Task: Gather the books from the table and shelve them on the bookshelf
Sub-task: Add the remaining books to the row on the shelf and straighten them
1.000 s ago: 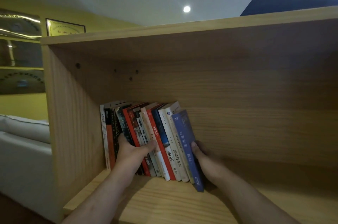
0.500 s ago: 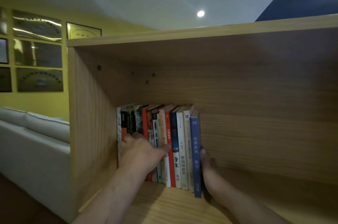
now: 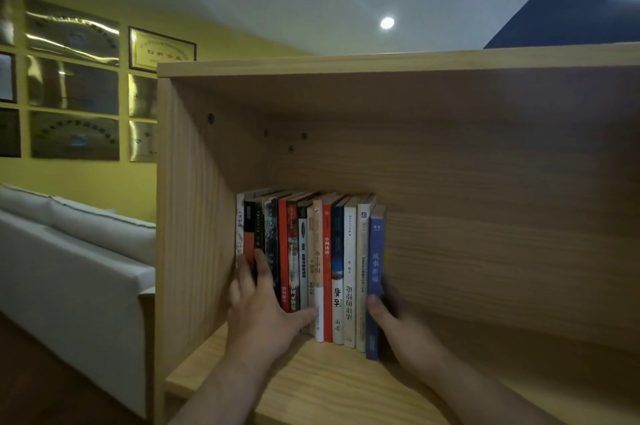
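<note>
Several books (image 3: 325, 261) stand upright in a row at the left end of a light wooden bookshelf (image 3: 485, 202). The rightmost is a blue book (image 3: 375, 272). My left hand (image 3: 263, 303) lies flat against the spines at the left of the row, fingers spread, thumb touching a white spine. My right hand (image 3: 391, 320) presses against the right face of the blue book, thumb on its spine and fingers hidden behind it. The table is not in view.
The shelf board (image 3: 311, 386) extends to the right of the books with bare wood. A white sofa (image 3: 79, 261) stands left of the bookshelf. Framed plaques (image 3: 72, 78) hang on the yellow wall behind it.
The books leaned right a second ago and now stand upright. Both hands pushed the row left toward the shelf's side wall. My view shifted left.
</note>
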`<control>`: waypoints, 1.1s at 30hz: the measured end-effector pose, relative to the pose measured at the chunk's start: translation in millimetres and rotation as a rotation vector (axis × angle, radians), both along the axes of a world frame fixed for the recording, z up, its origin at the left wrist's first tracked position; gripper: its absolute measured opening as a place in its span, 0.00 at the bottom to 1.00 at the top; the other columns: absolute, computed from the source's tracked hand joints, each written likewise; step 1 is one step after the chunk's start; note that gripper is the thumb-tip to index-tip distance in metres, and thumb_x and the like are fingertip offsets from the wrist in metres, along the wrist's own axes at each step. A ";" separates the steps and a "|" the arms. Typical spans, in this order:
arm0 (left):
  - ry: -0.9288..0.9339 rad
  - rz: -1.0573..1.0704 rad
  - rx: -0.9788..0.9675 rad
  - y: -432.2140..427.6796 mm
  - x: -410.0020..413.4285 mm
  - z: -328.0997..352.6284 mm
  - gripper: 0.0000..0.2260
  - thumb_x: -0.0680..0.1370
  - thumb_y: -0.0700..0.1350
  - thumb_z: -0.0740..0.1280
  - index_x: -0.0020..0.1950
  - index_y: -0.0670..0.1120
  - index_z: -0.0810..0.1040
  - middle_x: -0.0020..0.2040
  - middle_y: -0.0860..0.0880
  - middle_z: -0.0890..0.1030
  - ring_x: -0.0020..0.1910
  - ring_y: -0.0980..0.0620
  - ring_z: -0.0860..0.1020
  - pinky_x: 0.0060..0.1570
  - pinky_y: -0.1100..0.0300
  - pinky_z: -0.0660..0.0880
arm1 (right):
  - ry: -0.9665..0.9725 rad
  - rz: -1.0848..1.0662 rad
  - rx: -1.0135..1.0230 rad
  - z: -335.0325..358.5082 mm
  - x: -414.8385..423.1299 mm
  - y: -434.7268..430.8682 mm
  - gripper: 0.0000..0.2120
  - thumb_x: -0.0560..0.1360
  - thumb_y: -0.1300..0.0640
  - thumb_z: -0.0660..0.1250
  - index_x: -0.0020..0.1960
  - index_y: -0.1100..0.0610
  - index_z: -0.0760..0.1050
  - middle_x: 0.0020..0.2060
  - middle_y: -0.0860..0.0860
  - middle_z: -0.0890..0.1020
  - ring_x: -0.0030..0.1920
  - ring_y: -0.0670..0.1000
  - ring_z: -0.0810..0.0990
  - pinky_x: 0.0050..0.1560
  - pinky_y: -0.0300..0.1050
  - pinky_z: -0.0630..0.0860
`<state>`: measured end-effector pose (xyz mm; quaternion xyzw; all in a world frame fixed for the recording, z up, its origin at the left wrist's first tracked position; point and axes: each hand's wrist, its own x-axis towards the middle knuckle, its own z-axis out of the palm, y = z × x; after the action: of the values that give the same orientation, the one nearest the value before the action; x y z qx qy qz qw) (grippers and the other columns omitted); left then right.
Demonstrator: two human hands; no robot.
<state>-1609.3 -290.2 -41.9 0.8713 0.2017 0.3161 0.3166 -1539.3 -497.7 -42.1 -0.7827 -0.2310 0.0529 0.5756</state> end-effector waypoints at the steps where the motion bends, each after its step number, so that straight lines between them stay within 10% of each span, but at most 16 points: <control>1: -0.004 -0.004 0.009 -1.8 -0.5 0.4 0.60 0.66 0.65 0.76 0.79 0.59 0.32 0.81 0.51 0.34 0.80 0.45 0.41 0.78 0.43 0.54 | 0.016 -0.010 0.012 1.1 1.5 2.6 0.31 0.78 0.40 0.62 0.78 0.37 0.54 0.55 0.36 0.77 0.52 0.36 0.77 0.46 0.31 0.72; 6: 0.086 -0.107 0.281 -9.1 -4.4 3.3 0.55 0.68 0.64 0.74 0.64 0.73 0.23 0.72 0.56 0.21 0.76 0.50 0.30 0.78 0.42 0.43 | -0.037 -0.108 0.006 3.0 -1.6 8.8 0.29 0.81 0.45 0.65 0.77 0.38 0.57 0.65 0.45 0.73 0.54 0.41 0.76 0.45 0.27 0.76; 12: 0.147 -0.057 0.477 -4.5 0.4 3.3 0.51 0.71 0.69 0.68 0.70 0.67 0.25 0.78 0.49 0.26 0.79 0.43 0.34 0.79 0.42 0.47 | -0.156 -0.089 -0.113 -12.7 9.2 9.8 0.46 0.57 0.33 0.75 0.70 0.29 0.58 0.66 0.45 0.77 0.62 0.47 0.81 0.60 0.55 0.82; 25: 0.063 -0.114 0.408 -1.1 0.5 -7.3 0.49 0.72 0.66 0.69 0.77 0.66 0.32 0.78 0.53 0.26 0.78 0.48 0.31 0.78 0.40 0.43 | -0.169 -0.071 -0.102 -8.6 4.5 8.5 0.47 0.62 0.35 0.77 0.75 0.33 0.57 0.68 0.42 0.75 0.67 0.47 0.77 0.67 0.56 0.78; 33: -0.045 -0.264 0.182 3.0 -28.0 -11.4 0.39 0.75 0.57 0.71 0.78 0.63 0.51 0.78 0.58 0.51 0.79 0.50 0.54 0.75 0.45 0.64 | -0.106 -0.101 0.033 -1.1 -4.9 0.3 0.26 0.77 0.51 0.72 0.65 0.35 0.61 0.51 0.32 0.73 0.51 0.34 0.76 0.43 0.28 0.72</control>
<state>-1637.3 -287.2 -53.3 0.9080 0.0485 0.3083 0.2795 -1544.2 -497.4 -43.2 -0.7854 -0.2220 -0.0216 0.5775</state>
